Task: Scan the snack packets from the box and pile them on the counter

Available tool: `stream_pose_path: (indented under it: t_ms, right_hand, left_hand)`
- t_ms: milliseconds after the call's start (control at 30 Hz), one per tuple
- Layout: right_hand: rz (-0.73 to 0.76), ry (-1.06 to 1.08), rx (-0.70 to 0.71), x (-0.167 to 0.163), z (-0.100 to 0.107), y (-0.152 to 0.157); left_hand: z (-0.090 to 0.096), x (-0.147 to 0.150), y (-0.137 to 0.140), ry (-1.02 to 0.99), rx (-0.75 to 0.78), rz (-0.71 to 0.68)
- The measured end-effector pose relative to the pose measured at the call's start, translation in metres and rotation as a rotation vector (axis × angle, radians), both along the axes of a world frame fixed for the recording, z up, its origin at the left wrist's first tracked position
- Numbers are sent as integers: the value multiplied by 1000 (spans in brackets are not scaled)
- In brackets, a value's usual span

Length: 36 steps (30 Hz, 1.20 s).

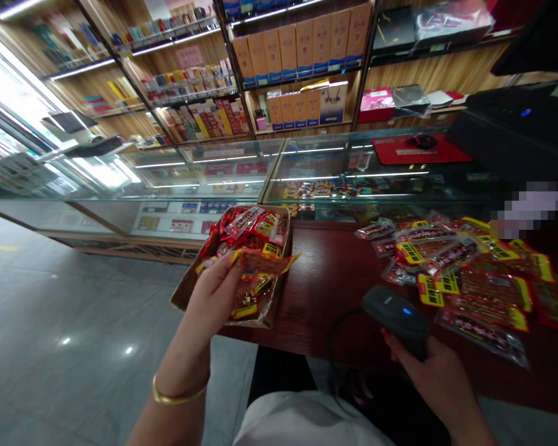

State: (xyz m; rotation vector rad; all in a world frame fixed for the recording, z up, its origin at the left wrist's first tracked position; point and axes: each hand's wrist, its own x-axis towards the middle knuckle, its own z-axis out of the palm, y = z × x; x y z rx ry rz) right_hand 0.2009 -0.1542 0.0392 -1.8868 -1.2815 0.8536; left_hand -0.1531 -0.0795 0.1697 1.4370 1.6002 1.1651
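My left hand (216, 288) pinches a red and yellow snack packet (270, 265) by one end, above a cardboard box (279, 313). Inside the box lie several more red and yellow snack packets (248, 223). My right hand (439, 371) is wrapped round the handle of a black barcode scanner (397, 316) with a lit blue light on top. Just past the scanner, a loose pile of snack packets (478, 285) with red, yellow and clear wrapping is spread over the dark wooden counter (316, 279).
A glass display case (204, 167) runs behind the counter. On it rest a red mouse pad (400, 152) and a computer mouse (422, 141). Shelves with orange boxes (302, 46) line the wall. The scanner's cable (331, 347) hangs over the counter's front edge.
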Motion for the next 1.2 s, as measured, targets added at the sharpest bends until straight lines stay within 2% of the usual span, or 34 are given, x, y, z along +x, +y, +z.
stream_pose_path:
  t_ms: [67, 133, 200, 300, 400, 533, 700, 800, 1033, 1200]
  right_hand:
    - [-7, 17, 20, 0, 2, -2]
    - [-27, 46, 38, 2, 3, -4]
    - [-63, 63, 44, 5, 3, -6]
    - [-107, 60, 52, 10, 0, -10]
    - [-108, 66, 46, 11, 0, -12]
    - [-58, 6, 60, 3, 5, -9]
    - [48, -50, 108, -6, 12, -6]
    - [55, -55, 97, -6, 11, -6]
    - [55, -67, 89, -6, 6, -5]
    - [55, -56, 71, -7, 8, -6]
  left_hand:
    - [-7, 25, -1, -414, -47, 57]
    - [-21, 54, 1, -685, -113, 62]
    - [-40, 81, 5, -861, -195, 32]
    - [-70, 110, 11, -1020, -320, -14]
    - [-98, 127, 18, -1085, -364, -19]
    - [-132, 142, 27, -1106, -331, -54]
    - [-161, 147, 31, -1114, -277, -46]
    - [-166, 145, 30, -1135, -253, -36]
    - [-166, 144, 32, -1196, -257, -21]
    - [-168, 146, 35, -1215, -306, 28]
